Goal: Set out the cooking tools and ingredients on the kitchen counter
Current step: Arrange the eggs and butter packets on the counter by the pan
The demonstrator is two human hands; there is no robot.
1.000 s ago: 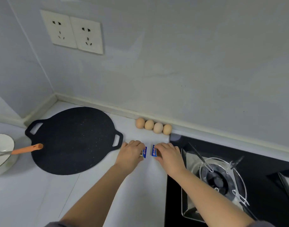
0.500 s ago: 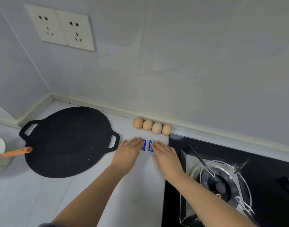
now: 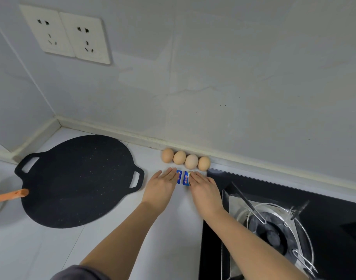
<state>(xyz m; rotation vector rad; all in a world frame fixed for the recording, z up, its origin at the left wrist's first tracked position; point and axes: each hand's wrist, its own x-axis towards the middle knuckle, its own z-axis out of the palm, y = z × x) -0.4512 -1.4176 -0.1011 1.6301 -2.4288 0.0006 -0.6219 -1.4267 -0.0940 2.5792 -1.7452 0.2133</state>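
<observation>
Left hand (image 3: 163, 185), right hand (image 3: 203, 187) — flat, touching packets (image 3: 186, 178)

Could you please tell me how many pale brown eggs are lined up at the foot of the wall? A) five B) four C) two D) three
B: four pale brown eggs lie side by side in one row against the foot of the grey wall, just beyond the two small blue packets.

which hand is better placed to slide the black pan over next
Left, probably. The left hand lies right beside the pan; the right hand is over by the stove, with the left hand and two blue packets in between.
</observation>
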